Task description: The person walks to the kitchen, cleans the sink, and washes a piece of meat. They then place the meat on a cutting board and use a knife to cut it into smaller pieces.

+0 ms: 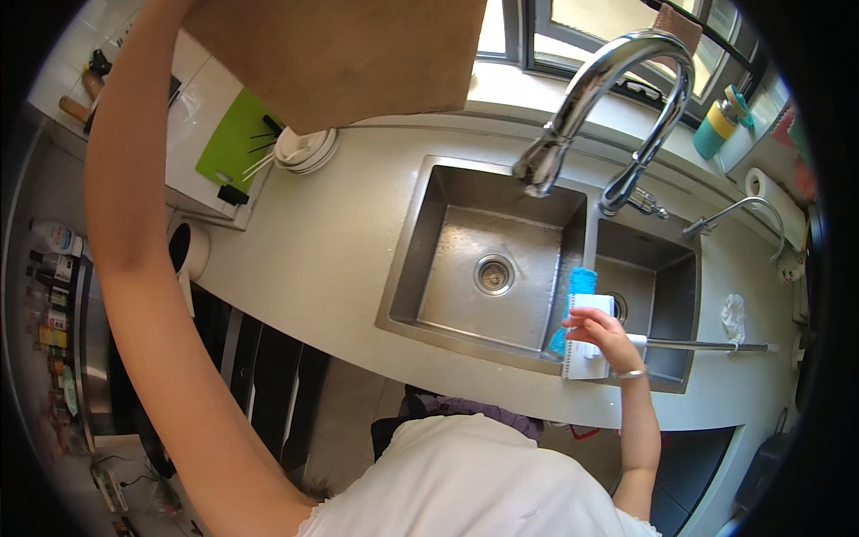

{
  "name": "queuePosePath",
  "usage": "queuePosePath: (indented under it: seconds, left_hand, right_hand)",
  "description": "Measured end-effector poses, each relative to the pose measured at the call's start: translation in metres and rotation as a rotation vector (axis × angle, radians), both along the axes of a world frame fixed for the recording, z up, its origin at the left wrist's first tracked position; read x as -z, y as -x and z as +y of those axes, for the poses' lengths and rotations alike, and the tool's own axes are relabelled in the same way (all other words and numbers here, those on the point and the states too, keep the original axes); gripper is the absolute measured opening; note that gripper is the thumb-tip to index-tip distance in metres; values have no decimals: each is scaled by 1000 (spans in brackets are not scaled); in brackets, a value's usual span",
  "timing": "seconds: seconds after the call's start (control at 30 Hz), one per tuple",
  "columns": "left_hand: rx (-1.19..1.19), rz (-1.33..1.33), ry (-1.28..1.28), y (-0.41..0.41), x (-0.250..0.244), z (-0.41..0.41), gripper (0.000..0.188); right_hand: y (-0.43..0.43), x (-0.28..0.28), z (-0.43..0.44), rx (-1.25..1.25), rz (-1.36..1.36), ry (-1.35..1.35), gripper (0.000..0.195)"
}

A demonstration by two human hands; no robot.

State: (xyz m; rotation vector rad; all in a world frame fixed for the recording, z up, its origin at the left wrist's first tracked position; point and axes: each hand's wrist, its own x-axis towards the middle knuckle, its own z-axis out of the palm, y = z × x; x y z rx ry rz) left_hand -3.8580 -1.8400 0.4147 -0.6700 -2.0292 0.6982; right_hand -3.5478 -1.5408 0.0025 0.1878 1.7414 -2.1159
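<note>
My left hand is out of view; its raised arm runs up past the top edge, beside a brown flat panel (pixel 349 60). My right hand (pixel 599 333) is over the white head of a long-handled cleaning tool (pixel 599 302), its fingers loosely bent. Whether they grip the head or only rest over it cannot be made out. Bright blue fabric (pixel 582 280) shows along the head's left side. The metal pole (pixel 698 345) extends to the right, past my wrist, across the smaller sink basin (pixel 674 295) and onto the counter. The larger steel basin (pixel 493 235) lies to the left.
A tall chrome faucet (pixel 637 47) arches over the sink. Stacked white plates (pixel 309 151) and a green cutting board (pixel 231 137) stand at the left back. A crumpled white cloth or tissue (pixel 733 319), a paper roll (pixel 772 201) and a teal-yellow bottle (pixel 718 127) are on the right.
</note>
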Motion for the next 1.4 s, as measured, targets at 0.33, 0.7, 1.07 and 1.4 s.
queuePosePath:
  seconds: [0.33,0.7,1.07,1.4]
  left_hand:
    - [728,-160,-279,-60,96,-185,19]
    - [466,-471,-347,-114,272,-304,25]
    - [147,-915,-247,-101,440,-377,3]
    - [-57,-900,-263,-116,475,-399,20]
  right_hand:
    - [149,34,-170,-276,-298,725,70]
    - [80,53,-214,191,-64,-29,42]
    - [80,119,-252,399,85,-403,59]
    - [25,63,-162,285,576,-813,41]
